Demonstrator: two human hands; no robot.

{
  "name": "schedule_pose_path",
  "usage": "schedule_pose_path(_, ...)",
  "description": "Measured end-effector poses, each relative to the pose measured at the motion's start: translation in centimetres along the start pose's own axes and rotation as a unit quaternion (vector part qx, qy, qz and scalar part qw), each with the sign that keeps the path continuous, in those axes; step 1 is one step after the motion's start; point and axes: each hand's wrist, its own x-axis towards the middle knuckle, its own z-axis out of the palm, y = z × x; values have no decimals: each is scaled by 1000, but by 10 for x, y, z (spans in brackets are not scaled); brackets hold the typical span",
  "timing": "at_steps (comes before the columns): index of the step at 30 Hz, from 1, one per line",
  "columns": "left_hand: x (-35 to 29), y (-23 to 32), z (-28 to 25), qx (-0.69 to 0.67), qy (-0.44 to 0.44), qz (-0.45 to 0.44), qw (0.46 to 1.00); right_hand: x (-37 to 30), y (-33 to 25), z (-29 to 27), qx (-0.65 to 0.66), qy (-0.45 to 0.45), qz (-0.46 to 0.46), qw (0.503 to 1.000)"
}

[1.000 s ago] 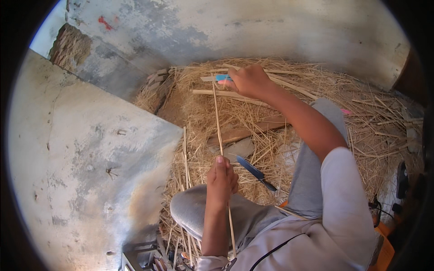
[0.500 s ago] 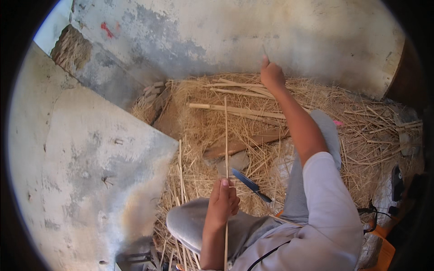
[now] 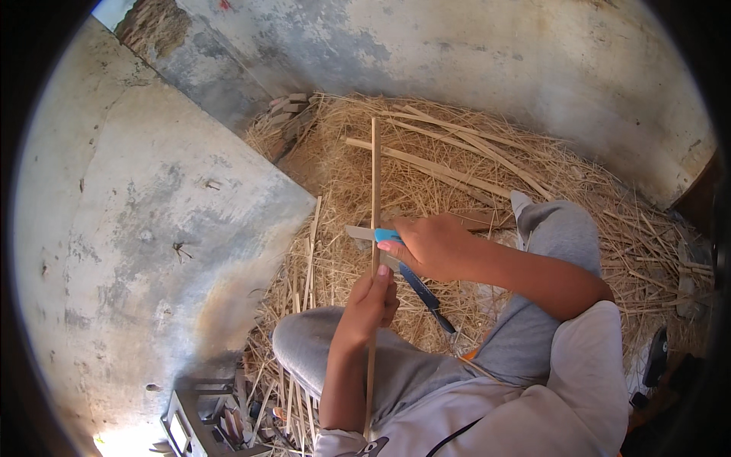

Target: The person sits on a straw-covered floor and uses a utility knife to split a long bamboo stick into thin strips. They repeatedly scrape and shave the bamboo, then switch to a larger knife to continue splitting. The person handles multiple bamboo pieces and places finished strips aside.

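My left hand (image 3: 371, 299) is closed round a long, thin wooden strip (image 3: 376, 167), which stands nearly lengthwise in front of me and runs down past my forearm. In my right hand (image 3: 434, 247) is a knife (image 3: 360, 232) with a flat pale blade and a blue part by the thumb. Its blade crosses the strip a little above my left fist. Behind and below my right hand a dark-bladed knife (image 3: 419, 288) lies on the straw, partly hidden by the hand.
Straw-like shavings (image 3: 335, 164) cover the ground, with several long strips (image 3: 434, 164) lying across them. A plastered wall (image 3: 472, 68) curves along the back, and a slanting wall (image 3: 167, 228) stands at left. A small wooden frame (image 3: 190, 426) sits at lower left.
My right hand has come down from far out by the back wall to the strip, bringing its blade across it. The left hand keeps its grip. The whole view has shifted slightly.
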Motion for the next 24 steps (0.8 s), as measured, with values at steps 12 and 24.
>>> schedule_pose_path(12, 8, 5, 3, -26, 3, -17, 1000, 15, 36, 23, -102, 67, -58, 991)
schedule_pose_path(24, -21, -17, -8, 33, 56, 27, 998, 34, 133, -103, -126, 334, 264, 896)
